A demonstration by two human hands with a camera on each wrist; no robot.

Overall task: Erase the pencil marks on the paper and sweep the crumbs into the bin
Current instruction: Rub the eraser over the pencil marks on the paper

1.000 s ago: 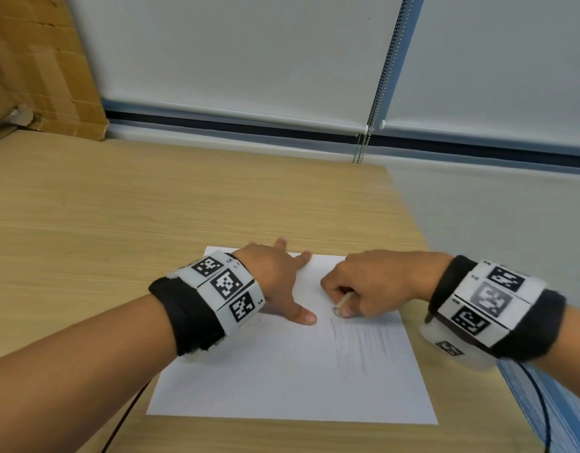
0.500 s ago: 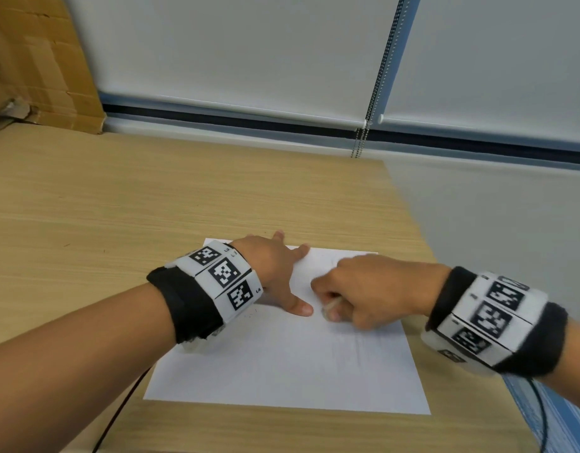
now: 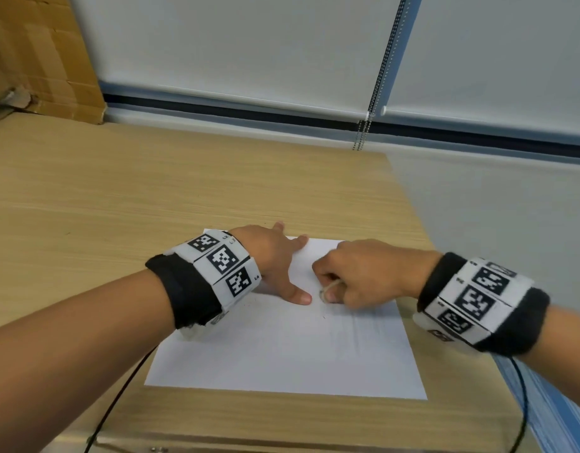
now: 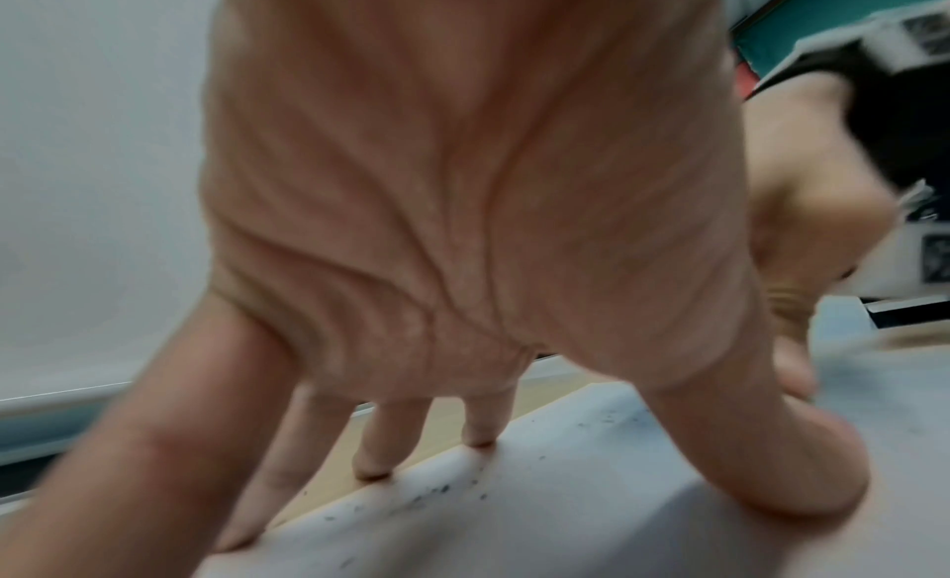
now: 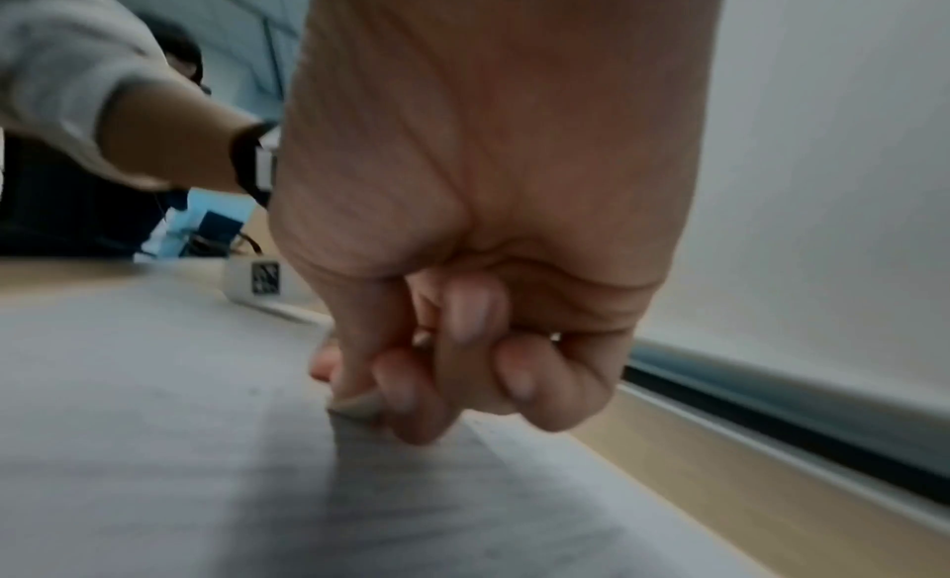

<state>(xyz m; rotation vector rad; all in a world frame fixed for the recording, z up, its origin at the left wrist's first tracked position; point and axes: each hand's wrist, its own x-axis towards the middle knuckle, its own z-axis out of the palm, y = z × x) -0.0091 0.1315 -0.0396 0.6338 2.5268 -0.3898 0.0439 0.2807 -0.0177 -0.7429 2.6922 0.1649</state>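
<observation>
A white sheet of paper (image 3: pixel 282 351) lies on the wooden table, with faint grey pencil marks (image 3: pixel 363 328) on its right half. My left hand (image 3: pixel 275 259) lies flat on the paper's upper left, fingers spread (image 4: pixel 478 424) and pressing it down. My right hand (image 3: pixel 354 276) is curled in a fist and pinches a small pale eraser (image 3: pixel 326 291), whose tip (image 5: pixel 354 406) touches the paper just right of my left thumb. Dark eraser crumbs (image 4: pixel 432 491) are scattered on the sheet near my left fingertips. No bin is in view.
The wooden table (image 3: pixel 151 197) ends at its right edge (image 3: pixel 412 207) close to the paper. A cardboard box (image 3: pixel 36 53) stands at the far left. A window blind's bead chain (image 3: pixel 363 132) hangs behind. A black cable (image 3: pixel 118 403) runs from my left wrist.
My right hand with the eraser has rubbed leftward and a little up across the paper, closer to my left thumb. The left hand stays pressed on the sheet.
</observation>
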